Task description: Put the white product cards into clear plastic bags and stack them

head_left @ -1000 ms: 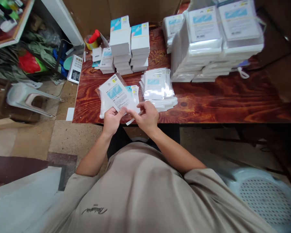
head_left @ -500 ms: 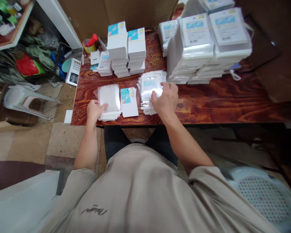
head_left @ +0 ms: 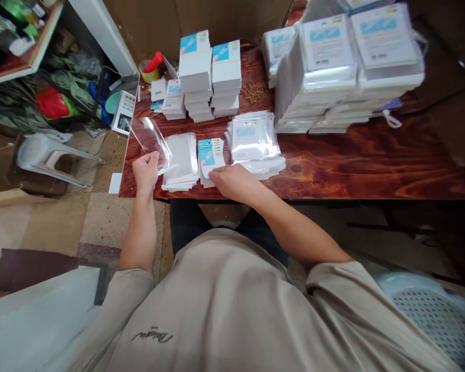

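My left hand (head_left: 145,171) is closed on the lower edge of a clear plastic sleeve (head_left: 150,138), which tilts up over the table's left side. Just right of it lies a pile of clear sleeves (head_left: 181,157). My right hand (head_left: 234,182) pinches the lower right part of a printed card (head_left: 212,155), white with a blue picture, on a small stack of the same cards. Beyond that hand sits a pile of sleeves with cards inside (head_left: 251,137), loosely stacked and partly fanned.
Tall stacks of cards (head_left: 196,67) stand at the back left, and high stacks of sleeved cards (head_left: 329,67) at the back right. Rubber bands (head_left: 256,93) lie between them. A red-and-yellow tape roll (head_left: 150,71), a scale (head_left: 124,112) and a plastic stool (head_left: 50,155) are leftward.
My left hand has lifted a clear sleeve off its pile, moving slightly left. My right hand has left the sleeved-card pile and moved left and down onto the printed cards.
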A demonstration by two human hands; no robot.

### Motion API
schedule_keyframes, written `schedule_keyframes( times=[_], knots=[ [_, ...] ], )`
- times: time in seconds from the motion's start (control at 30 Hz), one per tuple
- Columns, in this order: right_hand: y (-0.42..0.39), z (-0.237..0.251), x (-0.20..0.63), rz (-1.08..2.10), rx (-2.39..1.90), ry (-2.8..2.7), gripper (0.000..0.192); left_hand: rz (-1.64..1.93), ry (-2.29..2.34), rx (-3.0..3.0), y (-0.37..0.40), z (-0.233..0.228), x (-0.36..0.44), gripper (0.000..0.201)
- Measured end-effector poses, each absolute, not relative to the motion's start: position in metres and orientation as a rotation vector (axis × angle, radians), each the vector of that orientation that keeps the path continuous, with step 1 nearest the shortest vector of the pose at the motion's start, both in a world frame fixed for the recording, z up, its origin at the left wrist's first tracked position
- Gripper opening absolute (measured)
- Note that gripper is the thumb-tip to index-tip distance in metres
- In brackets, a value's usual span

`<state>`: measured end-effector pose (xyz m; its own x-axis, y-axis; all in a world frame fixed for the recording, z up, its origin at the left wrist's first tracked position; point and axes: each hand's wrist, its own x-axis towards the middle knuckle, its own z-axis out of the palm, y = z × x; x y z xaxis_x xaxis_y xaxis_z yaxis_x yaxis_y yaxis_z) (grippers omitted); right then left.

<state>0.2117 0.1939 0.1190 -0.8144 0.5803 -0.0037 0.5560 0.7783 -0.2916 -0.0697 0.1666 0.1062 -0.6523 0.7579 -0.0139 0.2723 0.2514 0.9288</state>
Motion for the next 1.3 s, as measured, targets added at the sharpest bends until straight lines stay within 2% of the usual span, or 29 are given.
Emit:
schedule_keyframes(
  times=[0.1,0.2,0.27,0.33,0.43,0.57,0.9,1.03,1.17,1.3],
  knots=[
    [0.181,0.125,0.223,0.528,-1.128,-2.174,0.030,1.667,1.724,0.715,0.173,0.099,-0.057,0.025],
    [0.163,0.124,0.221,0.937,-1.184,-1.471,0.035,1.725,1.573,0.625,0.173,0.096,-0.040,0.027],
    [0.157,0.118,0.214,1.275,-1.160,-1.253,0.036,1.741,1.510,0.599,0.171,0.097,-0.026,0.025],
    [0.157,0.108,0.205,1.471,-1.151,-1.184,0.035,1.747,1.464,0.569,0.167,0.098,-0.010,0.023],
    [0.164,0.095,0.197,1.510,-1.209,-1.081,0.033,1.774,1.441,0.491,0.159,0.101,0.010,0.020],
    [0.167,0.090,0.194,1.448,-1.206,-0.944,0.034,1.690,1.412,0.496,0.148,0.106,0.021,0.029],
    [0.152,0.082,0.193,1.367,-1.010,-0.983,0.039,1.587,1.256,0.497,0.129,0.112,0.030,0.034],
    [0.147,0.084,0.208,1.524,-0.990,-1.278,0.042,1.801,1.171,0.513,0.139,0.113,0.012,0.029],
    [0.139,0.094,0.207,1.762,-0.953,-1.052,0.048,1.890,1.263,0.528,0.145,0.112,0.007,0.028],
    [0.134,0.097,0.188,1.730,-1.011,-0.898,0.053,1.843,1.241,0.554,0.137,0.110,0.036,0.038]
  ],
)
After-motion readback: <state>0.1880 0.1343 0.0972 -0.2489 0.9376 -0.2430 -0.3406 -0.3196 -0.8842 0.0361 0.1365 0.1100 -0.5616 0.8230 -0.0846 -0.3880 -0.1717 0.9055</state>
